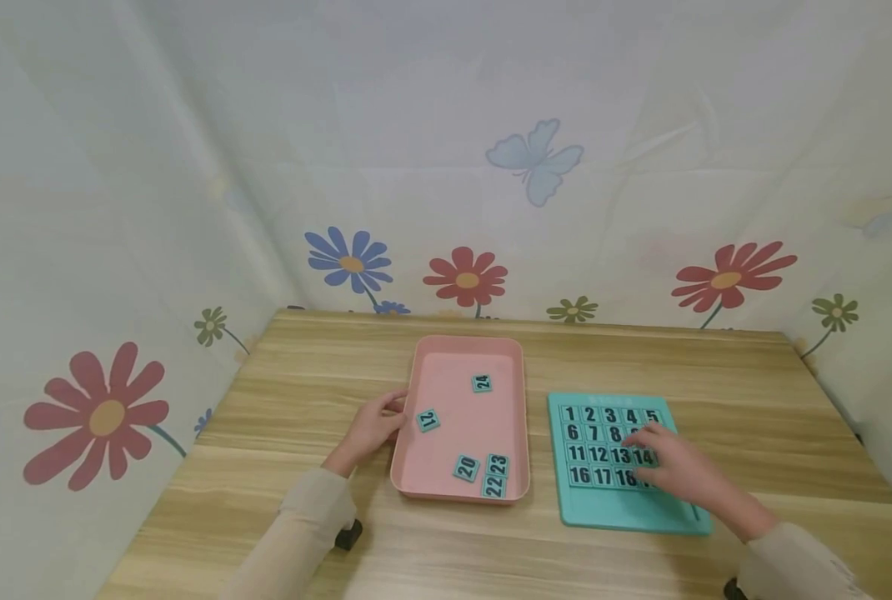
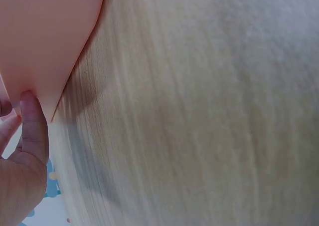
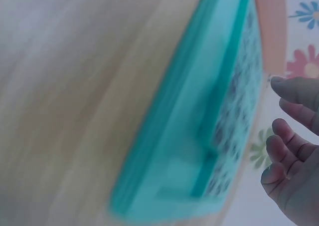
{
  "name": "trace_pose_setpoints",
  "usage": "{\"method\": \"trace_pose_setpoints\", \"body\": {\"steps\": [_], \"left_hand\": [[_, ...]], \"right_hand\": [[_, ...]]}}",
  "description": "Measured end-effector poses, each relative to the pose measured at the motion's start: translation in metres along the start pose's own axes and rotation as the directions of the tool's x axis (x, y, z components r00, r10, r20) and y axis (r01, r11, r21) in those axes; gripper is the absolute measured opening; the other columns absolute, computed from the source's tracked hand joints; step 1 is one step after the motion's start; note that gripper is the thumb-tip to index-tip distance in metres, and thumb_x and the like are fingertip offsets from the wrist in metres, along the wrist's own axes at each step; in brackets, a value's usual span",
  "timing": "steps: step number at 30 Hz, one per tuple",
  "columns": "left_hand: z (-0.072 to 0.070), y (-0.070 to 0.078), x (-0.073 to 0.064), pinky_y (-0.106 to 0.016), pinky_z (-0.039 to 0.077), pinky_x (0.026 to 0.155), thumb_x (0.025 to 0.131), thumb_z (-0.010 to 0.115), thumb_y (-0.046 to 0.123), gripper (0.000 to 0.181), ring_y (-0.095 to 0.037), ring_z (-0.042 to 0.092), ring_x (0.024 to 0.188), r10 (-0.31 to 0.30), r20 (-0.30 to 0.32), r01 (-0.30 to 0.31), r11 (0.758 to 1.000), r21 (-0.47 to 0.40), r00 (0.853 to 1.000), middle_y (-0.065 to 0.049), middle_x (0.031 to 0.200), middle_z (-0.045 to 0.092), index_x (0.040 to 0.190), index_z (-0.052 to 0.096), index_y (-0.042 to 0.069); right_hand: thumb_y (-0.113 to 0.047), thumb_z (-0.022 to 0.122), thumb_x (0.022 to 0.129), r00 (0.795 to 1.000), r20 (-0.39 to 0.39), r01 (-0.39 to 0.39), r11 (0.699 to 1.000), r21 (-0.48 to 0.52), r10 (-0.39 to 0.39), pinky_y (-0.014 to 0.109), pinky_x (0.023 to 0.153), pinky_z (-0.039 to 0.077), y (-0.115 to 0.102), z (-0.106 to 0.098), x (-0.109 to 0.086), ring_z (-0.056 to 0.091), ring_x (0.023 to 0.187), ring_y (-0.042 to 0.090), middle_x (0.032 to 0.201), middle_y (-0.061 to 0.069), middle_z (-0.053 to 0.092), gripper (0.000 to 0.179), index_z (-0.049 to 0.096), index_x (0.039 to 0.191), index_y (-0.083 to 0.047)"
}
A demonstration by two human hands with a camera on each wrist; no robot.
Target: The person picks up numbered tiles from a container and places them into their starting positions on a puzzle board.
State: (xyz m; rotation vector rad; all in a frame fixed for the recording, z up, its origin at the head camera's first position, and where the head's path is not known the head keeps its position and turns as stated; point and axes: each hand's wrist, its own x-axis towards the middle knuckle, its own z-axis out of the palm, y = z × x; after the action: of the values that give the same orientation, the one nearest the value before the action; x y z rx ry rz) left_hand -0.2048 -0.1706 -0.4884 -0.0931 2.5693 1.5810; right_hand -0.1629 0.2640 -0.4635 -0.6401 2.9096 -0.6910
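At the left side of a pink tray (image 1: 461,400), my left hand (image 1: 371,429) holds the wall near mid-length. One finger lies on the outside of that wall (image 2: 50,41) in the left wrist view, with another fingertip beyond the rim. Loose number tiles lie in the tray: 24 (image 1: 482,383), 21 (image 1: 428,419), 20 (image 1: 466,467), 23 (image 1: 498,464) and 22 (image 1: 494,487). Over the right part of a turquoise number board (image 1: 603,510) hovers my right hand (image 1: 679,471), fingers loosely bent and nothing between them. Rows of numbered tiles (image 1: 588,454) fill the board's frame; the hand hides some.
The tray and board stand side by side on a wood-grain table (image 1: 326,358), with a narrow strip of tabletop between them. A pale curtain (image 1: 431,100) printed with flowers and a butterfly hangs behind the table and along its sides.
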Motion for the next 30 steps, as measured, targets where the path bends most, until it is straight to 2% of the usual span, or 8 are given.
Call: {"method": "trace_pose_setpoints", "body": {"steps": [6,9,16,19,25,30], "left_hand": [[0.0,0.0,-0.001,-0.028,0.056,0.064,0.079,0.052,0.002,0.047,-0.024,0.059,0.088,-0.006,0.004,0.006,1.0,-0.007,1.0,-0.019,0.103,0.053,0.126,0.048,0.006],[-0.001,-0.001,-0.001,-0.028,0.056,0.064,0.079,0.052,0.002,0.048,-0.024,0.059,0.088,-0.008,0.002,0.008,1.0,-0.003,1.0,-0.019,0.104,0.053,0.126,0.048,0.007],[-0.002,-0.001,-0.002,-0.027,0.056,0.063,0.079,0.053,0.003,0.048,-0.023,0.06,0.087,-0.01,-0.007,0.01,1.0,0.005,1.0,-0.018,0.105,0.054,0.127,0.048,0.008],[-0.003,-0.001,-0.002,-0.027,0.056,0.063,0.08,0.054,0.003,0.047,-0.022,0.06,0.086,-0.009,-0.008,0.009,1.0,-0.001,1.0,-0.018,0.105,0.055,0.126,0.048,0.009],[-0.003,-0.001,-0.001,-0.027,0.056,0.062,0.08,0.054,0.003,0.047,-0.022,0.06,0.084,-0.001,-0.002,0.001,1.0,-0.019,1.0,-0.018,0.104,0.055,0.126,0.048,0.009],[-0.002,0.0,0.0,-0.027,0.056,0.061,0.081,0.053,0.002,0.046,-0.023,0.06,0.083,0.005,0.004,-0.005,1.0,-0.026,1.0,-0.019,0.103,0.054,0.126,0.048,0.007]], "right_hand": [[-0.016,0.069,0.073,0.991,-0.076,0.113,0.994,0.009,-0.112,0.02,0.058,0.044,-0.029,0.01,0.019,0.051,0.076,0.014,0.092,0.002,0.055,0.029,0.062,0.101,-0.009],[-0.017,0.068,0.074,0.985,-0.077,0.157,0.987,0.022,-0.155,0.023,0.061,0.046,-0.046,0.016,0.03,0.052,0.08,0.016,0.096,0.003,0.055,0.031,0.062,0.103,-0.009],[-0.02,0.068,0.074,0.971,-0.025,0.236,0.972,0.014,-0.236,0.031,0.073,0.049,-0.088,0.026,0.058,0.051,0.093,0.016,0.105,0.001,0.054,0.038,0.06,0.111,-0.014],[-0.019,0.067,0.075,0.954,0.006,0.3,0.954,-0.007,-0.3,0.031,0.076,0.049,-0.101,0.033,0.071,0.049,0.095,0.014,0.106,-0.001,0.054,0.037,0.06,0.111,-0.015],[-0.014,0.064,0.077,0.901,0.093,0.429,0.902,-0.05,-0.424,0.029,0.079,0.048,-0.121,0.053,0.093,0.047,0.096,0.014,0.108,0.0,0.052,0.035,0.06,0.112,-0.016],[-0.018,0.064,0.078,0.86,0.203,0.492,0.866,-0.085,-0.469,0.032,0.089,0.044,-0.132,0.069,0.107,0.047,0.105,0.016,0.118,0.001,0.051,0.039,0.058,0.116,-0.018]]}}
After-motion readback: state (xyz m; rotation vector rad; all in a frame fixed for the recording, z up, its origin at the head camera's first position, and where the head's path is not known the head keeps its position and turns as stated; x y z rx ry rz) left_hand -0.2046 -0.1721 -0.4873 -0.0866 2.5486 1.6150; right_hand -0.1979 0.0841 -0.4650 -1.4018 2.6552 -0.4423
